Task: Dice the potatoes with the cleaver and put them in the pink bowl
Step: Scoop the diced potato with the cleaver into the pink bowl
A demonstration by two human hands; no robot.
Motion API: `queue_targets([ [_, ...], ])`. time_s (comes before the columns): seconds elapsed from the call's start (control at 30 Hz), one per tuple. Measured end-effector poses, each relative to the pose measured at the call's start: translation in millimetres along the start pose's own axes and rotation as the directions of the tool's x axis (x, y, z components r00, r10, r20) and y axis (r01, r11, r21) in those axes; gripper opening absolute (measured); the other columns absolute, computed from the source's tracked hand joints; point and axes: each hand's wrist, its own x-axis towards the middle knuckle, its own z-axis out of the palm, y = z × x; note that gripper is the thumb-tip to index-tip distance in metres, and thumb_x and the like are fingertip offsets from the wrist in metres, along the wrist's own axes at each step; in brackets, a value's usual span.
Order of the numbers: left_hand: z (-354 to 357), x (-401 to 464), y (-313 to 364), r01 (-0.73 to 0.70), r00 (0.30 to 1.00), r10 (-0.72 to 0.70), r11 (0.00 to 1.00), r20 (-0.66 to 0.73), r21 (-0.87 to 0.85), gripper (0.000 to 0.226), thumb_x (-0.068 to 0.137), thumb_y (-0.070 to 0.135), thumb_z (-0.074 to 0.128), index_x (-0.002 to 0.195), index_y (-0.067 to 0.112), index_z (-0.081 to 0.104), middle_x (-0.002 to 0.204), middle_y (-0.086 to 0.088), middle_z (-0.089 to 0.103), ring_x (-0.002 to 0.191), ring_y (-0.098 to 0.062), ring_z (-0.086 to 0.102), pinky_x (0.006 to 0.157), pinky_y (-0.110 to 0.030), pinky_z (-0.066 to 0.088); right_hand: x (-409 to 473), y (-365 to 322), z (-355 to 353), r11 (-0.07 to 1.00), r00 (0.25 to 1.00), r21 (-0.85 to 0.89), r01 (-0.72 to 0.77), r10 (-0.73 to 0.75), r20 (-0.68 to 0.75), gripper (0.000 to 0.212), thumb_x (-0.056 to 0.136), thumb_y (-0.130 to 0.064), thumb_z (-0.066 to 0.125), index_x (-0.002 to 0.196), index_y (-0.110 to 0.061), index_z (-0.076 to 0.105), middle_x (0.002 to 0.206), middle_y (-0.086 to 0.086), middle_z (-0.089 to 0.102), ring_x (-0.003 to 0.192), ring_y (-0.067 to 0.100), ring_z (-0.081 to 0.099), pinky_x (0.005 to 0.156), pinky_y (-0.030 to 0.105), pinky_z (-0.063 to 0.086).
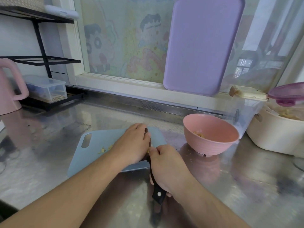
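A light blue cutting board (92,150) lies on the steel counter. My right hand (167,168) grips the black handle of the cleaver (158,194), whose blade stands on edge over the board. My left hand (133,143) lies over the blade's left side, fingers bent down at the blade's top edge; whatever is beneath it is hidden. A few yellow potato bits (105,149) lie on the board left of my left hand. The pink bowl (210,134) stands to the right of the board with some diced potato (198,134) inside.
A white pot (276,134) with food and a purple lid (287,92) stand at the right. A clear container (245,112) sits behind the bowl. A purple board (200,46) leans on the window. A pink jug (8,89) and a black rack (44,63) are on the left.
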Motion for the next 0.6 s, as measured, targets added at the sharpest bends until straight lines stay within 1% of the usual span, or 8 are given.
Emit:
queue_targets([
  [0.1,-3.8,3.0,5.1,0.007,0.999,-0.007,1.000,-0.037,0.008,0.019,0.106,0.025,0.041,0.105,0.020,0.059,0.110,0.006,0.058,0.100,-0.014,0.055,0.089,-0.037,0.050,-2.9,-2.6,-4.9,1.000,1.000,0.020,0.005,-0.005,-0.003,0.030,0.105,-0.030,0.041,0.086,-0.013,0.057,0.078,0.007,0.057,0.072,0.026,0.054,0.061,0.033,0.046],
  [0.17,-6.5,6.0,10.8,0.001,0.998,-0.001,1.000,-0.067,0.006,0.018,0.104,0.023,0.042,0.094,0.022,0.057,0.101,0.006,0.058,0.092,-0.012,0.055,0.078,-0.035,0.048,-3.9,-4.2,-10.7,0.999,1.000,0.034,0.009,-0.009,-0.015,0.030,0.104,-0.030,0.041,0.085,-0.013,0.057,0.076,0.007,0.057,0.070,0.026,0.054,0.061,0.034,0.047],
  [0.23,-10.7,10.5,19.9,-0.018,0.996,0.019,1.000,-0.083,0.013,0.020,0.103,0.023,0.042,0.088,0.022,0.055,0.096,0.006,0.058,0.087,-0.011,0.055,0.069,-0.032,0.041,-2.2,-5.7,-19.0,0.999,0.999,0.037,-0.001,0.002,-0.045,0.033,0.105,-0.029,0.042,0.080,-0.012,0.056,0.074,0.007,0.057,0.065,0.025,0.054,0.056,0.028,0.046],
  [0.33,-19.2,22.7,39.6,-0.057,0.993,0.062,0.997,-0.104,0.057,0.020,0.103,0.023,0.043,0.090,0.019,0.057,0.098,0.004,0.059,0.090,-0.016,0.055,0.070,-0.034,0.037,0.2,-9.9,-36.5,0.996,0.995,0.084,-0.009,0.018,-0.101,0.038,0.104,-0.028,0.044,0.071,-0.012,0.053,0.064,0.006,0.055,0.059,0.024,0.051,0.051,0.030,0.043],
  [0.43,-26.6,41.4,68.0,-0.090,0.988,0.099,0.992,-0.119,0.084,0.020,0.103,0.024,0.043,0.093,0.016,0.059,0.102,0.000,0.060,0.092,-0.021,0.053,0.071,-0.034,0.034,1.1,-12.2,-63.7,0.994,0.984,0.112,-0.006,0.026,-0.177,0.038,0.101,-0.024,0.047,0.065,-0.012,0.051,0.056,0.004,0.049,0.052,0.024,0.045,0.041,0.024,0.035],
  [0.47,-27.9,47.8,79.9,-0.103,0.986,0.113,0.991,-0.123,0.085,0.021,0.104,0.024,0.043,0.097,0.015,0.060,0.104,-0.001,0.060,0.093,-0.021,0.053,0.071,-0.034,0.033,0.6,-12.1,-75.4,0.994,0.980,0.109,0.000,0.022,-0.195,0.038,0.101,-0.023,0.047,0.065,-0.011,0.052,0.056,0.006,0.049,0.053,0.024,0.044,0.045,0.026,0.036],
  [0.53,-26.1,60.3,106.9,-0.152,0.978,0.160,0.986,-0.133,0.070,0.022,0.104,0.023,0.043,0.101,0.013,0.062,0.106,-0.002,0.061,0.094,-0.022,0.055,0.072,-0.033,0.034,0.4,-8.4,-100.2,0.992,0.973,0.125,0.027,0.003,-0.232,0.039,0.101,-0.024,0.046,0.066,-0.008,0.055,0.057,0.009,0.053,0.057,0.026,0.048,0.057,0.037,0.042],
  [0.6,-18.7,69.6,134.9,-0.203,0.970,0.206,0.979,-0.133,0.036,0.023,0.104,0.023,0.042,0.103,0.012,0.063,0.105,-0.003,0.064,0.094,-0.022,0.058,0.073,-0.033,0.036,-1.5,-1.2,-125.8,0.989,0.961,0.146,0.015,0.027,-0.276,0.040,0.101,-0.025,0.047,0.069,-0.006,0.061,0.056,0.010,0.058,0.055,0.027,0.053,0.060,0.040,0.046],
])
